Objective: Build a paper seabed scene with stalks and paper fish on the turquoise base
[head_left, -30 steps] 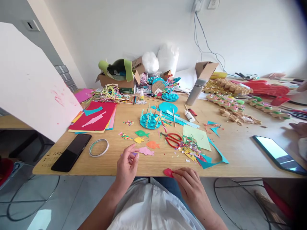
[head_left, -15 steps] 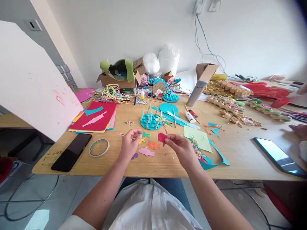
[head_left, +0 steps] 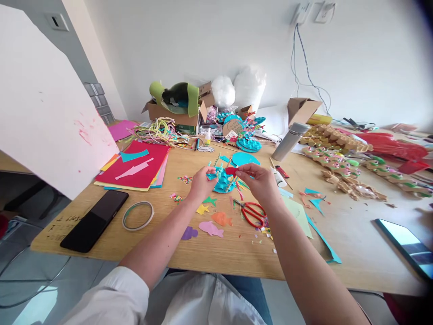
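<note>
Between the thumb and fingers of my right hand is a small red paper cutout, held over a blue bumpy base. Thin twisted sticks stand up from this base. My left hand is at the base's left side, its fingertips pinched at a pale green twisted stick; the fingers partly hide the contact. Nearer me lie a green starfish cutout, a yellow star, an orange paper fish, a pink paper fish and a purple cutout.
Red-handled scissors lie beneath my right forearm. Left are a tape roll, a black phone and coloured paper. A steel flask stands behind, right; another phone lies at far right. Boxes and craft supplies line the wall.
Both hands have moved forward from above the paper cutouts to the blue base, the right carrying the red cutout. The left fingers have closed at a twisted stick. The scissors have come into view.
</note>
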Demonstrator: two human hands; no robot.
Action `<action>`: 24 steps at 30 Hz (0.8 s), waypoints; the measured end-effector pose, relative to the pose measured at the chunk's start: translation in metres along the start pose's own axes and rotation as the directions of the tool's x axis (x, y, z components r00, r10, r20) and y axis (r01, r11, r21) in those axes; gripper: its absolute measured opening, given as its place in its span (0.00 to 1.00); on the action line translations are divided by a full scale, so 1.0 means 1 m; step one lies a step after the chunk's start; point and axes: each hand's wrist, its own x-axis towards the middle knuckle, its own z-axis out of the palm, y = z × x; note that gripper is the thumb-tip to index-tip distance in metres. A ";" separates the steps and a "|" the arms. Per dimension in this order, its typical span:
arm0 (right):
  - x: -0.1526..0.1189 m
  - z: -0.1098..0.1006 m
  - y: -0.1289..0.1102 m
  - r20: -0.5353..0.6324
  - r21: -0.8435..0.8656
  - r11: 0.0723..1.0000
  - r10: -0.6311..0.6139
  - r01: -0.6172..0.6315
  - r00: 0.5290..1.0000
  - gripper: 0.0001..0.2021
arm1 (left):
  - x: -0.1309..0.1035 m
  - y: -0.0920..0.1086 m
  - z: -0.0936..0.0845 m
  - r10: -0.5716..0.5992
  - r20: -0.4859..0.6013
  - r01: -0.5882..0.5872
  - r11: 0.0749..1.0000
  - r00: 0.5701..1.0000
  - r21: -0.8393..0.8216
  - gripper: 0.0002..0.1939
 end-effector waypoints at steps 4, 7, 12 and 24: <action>0.021 0.013 0.003 -0.065 -0.207 0.946 -0.268 0.249 0.961 0.09 | 0.008 -0.005 0.005 -0.022 0.025 0.021 0.999 0.999 0.031 0.22; 0.022 0.024 0.013 -0.059 -0.280 0.841 -0.497 0.464 0.866 0.06 | 0.009 -0.012 0.008 -0.039 0.090 0.038 0.999 0.995 0.015 0.27; 0.012 0.027 0.033 -0.002 -0.415 0.568 -0.782 0.711 0.624 0.14 | 0.008 -0.019 0.010 -0.055 0.178 0.065 0.997 0.982 -0.050 0.32; 0.015 0.030 0.047 0.107 -0.504 0.444 -0.819 0.741 0.564 0.16 | 0.012 -0.020 0.007 -0.104 0.267 0.151 0.975 0.958 -0.162 0.32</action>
